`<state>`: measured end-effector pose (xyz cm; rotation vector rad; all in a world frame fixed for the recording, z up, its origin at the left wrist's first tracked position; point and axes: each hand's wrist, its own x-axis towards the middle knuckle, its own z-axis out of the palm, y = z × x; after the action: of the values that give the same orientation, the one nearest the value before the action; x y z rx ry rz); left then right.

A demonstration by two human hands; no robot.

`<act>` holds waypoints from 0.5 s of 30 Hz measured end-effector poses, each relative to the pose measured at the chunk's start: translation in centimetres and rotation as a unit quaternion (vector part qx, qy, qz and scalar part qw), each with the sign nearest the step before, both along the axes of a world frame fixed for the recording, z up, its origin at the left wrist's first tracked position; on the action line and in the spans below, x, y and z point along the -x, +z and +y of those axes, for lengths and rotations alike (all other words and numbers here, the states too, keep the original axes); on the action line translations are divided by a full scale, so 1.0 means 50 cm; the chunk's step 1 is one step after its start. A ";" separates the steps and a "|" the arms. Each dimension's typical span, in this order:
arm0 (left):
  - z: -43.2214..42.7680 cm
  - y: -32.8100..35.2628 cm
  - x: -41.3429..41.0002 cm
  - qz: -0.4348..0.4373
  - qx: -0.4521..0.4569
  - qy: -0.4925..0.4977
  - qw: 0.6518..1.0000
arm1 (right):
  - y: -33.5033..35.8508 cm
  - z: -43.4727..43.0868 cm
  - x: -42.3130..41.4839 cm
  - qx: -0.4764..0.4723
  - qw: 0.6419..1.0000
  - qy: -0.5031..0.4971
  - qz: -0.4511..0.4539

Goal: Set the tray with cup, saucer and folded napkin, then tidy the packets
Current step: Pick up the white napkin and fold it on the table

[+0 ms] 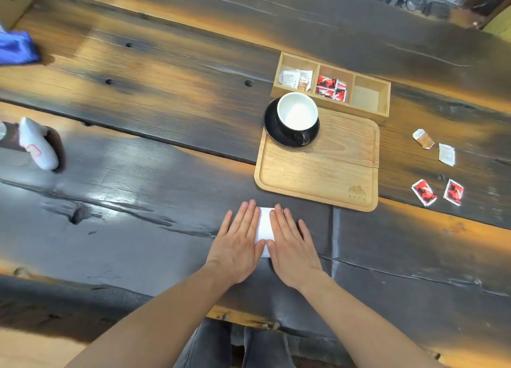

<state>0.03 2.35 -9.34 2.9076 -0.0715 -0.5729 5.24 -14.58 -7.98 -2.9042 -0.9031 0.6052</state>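
Your left hand (239,246) and right hand (291,250) lie flat on the white napkin (265,226), fingers straight and close together, pressing it onto the desk (138,201). The napkin sits just in front of the tray (318,179). The cup (297,113) stands on its saucer (272,127) on the tray.

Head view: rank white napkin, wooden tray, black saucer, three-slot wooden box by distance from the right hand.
1. White folded napkin: under the right hand, touching.
2. Light wooden tray: just ahead, slightly right.
3. Black saucer: tray's far-left corner.
4. Three-slot wooden box: behind the tray.
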 end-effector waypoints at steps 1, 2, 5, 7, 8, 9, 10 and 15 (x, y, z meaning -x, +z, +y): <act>0.000 0.000 -0.002 0.007 -0.001 -0.003 1.000 | 0.002 -0.002 -0.003 0.006 1.000 0.007 0.001; 0.000 0.002 -0.004 0.012 0.000 -0.004 1.000 | 0.006 -0.005 -0.005 0.011 1.000 0.016 0.000; 0.004 0.016 -0.008 0.015 0.006 -0.005 1.000 | 0.029 0.003 -0.022 0.012 0.999 0.036 -0.020; 0.010 0.030 -0.005 -0.012 0.021 0.013 1.000 | 0.043 0.023 -0.045 -0.012 0.999 0.028 -0.041; 0.014 0.040 0.000 -0.038 0.034 0.042 0.998 | 0.048 0.037 -0.060 -0.028 0.998 0.022 -0.047; 0.017 0.049 0.006 -0.066 0.051 0.082 0.993 | 0.052 0.054 -0.075 -0.043 0.998 0.019 -0.046; 0.022 0.055 0.012 -0.092 0.070 0.127 0.985 | 0.056 0.070 -0.089 -0.050 0.998 0.022 -0.034; 0.039 0.066 0.036 -0.134 0.125 0.298 0.937 | 0.057 0.135 -0.125 -0.008 0.998 0.043 0.034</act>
<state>-1.77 4.32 -6.04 2.5393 0.6301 -0.0531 11.50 -7.81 -5.14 -2.8231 -1.0242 0.6945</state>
